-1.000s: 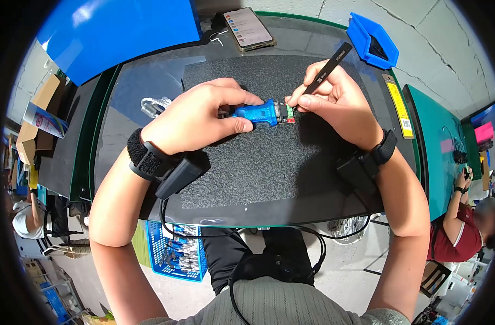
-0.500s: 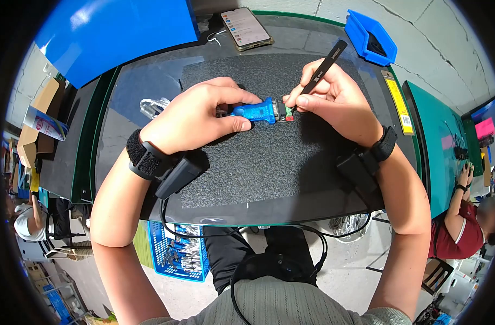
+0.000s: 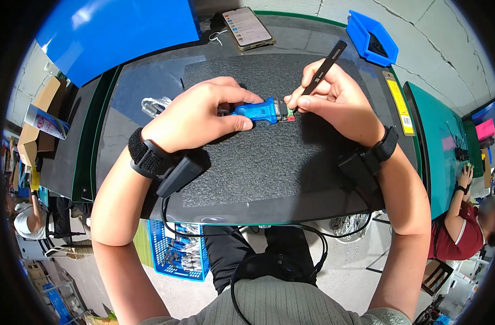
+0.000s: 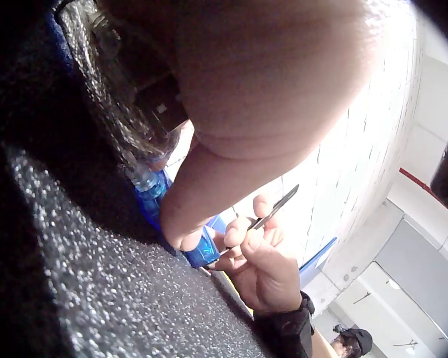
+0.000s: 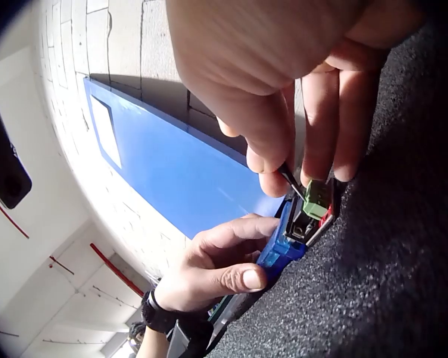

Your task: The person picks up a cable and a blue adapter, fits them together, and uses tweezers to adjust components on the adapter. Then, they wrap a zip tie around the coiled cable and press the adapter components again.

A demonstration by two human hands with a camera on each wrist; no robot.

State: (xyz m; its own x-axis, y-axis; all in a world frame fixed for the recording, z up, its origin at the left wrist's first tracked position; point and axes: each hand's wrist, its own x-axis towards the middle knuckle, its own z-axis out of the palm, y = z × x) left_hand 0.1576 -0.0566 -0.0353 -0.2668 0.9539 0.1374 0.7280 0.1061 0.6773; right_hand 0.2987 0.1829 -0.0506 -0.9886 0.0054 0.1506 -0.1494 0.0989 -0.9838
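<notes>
My left hand [image 3: 196,111] grips a translucent blue serial connector [image 3: 258,111] between thumb and fingers, low over the dark textured mat. A small board with a green terminal block [image 5: 316,200] and a red part [image 3: 291,117] sits at the connector's metal end. Pen-like in my right hand [image 3: 339,100] is a pair of black tweezers [image 3: 324,67], pinched between thumb and fingers with the upper end slanting up and away. Their tip is down at the green terminal block in the right wrist view. Right fingertips are close beside the board.
The dark mat [image 3: 236,173] covers the table's middle. A phone [image 3: 247,28] and an open blue bin [image 3: 372,40] stand at the back. Bagged cable [image 3: 155,105] lies left of my left hand. Below the front edge, a blue basket [image 3: 156,252] holds several cables.
</notes>
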